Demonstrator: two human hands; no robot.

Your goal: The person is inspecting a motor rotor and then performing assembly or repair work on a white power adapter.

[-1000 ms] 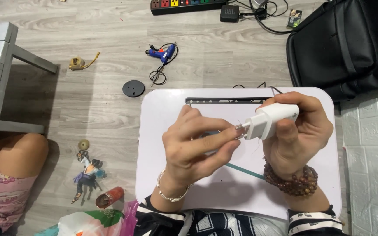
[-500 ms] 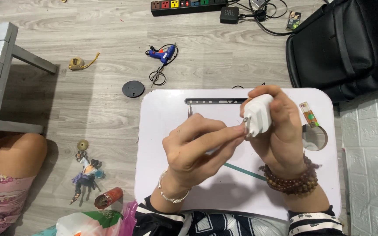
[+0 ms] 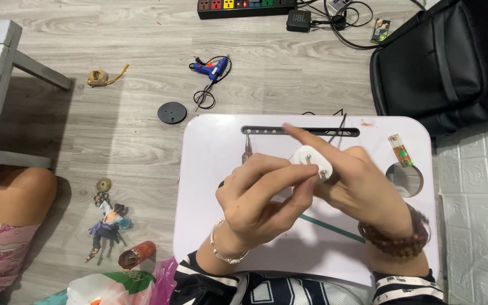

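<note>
Over the worktop (image 3: 210, 169) centre, both hands clamp the white plug adapter (image 3: 310, 162). Left hand (image 3: 261, 203) now pinches its pronged end; right hand (image 3: 362, 189) has rotated it, prongs turned toward the left fingers. Lighter (image 3: 400, 150) uncovered near right edge.

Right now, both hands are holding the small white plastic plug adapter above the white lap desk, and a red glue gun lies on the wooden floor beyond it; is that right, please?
Not quite: the glue gun is blue, not red, as the head view shows. The rest holds: the left hand and right hand both hold the small white plastic plug adapter above the white lap desk, and the gun lies on the wooden floor beyond it.
</note>
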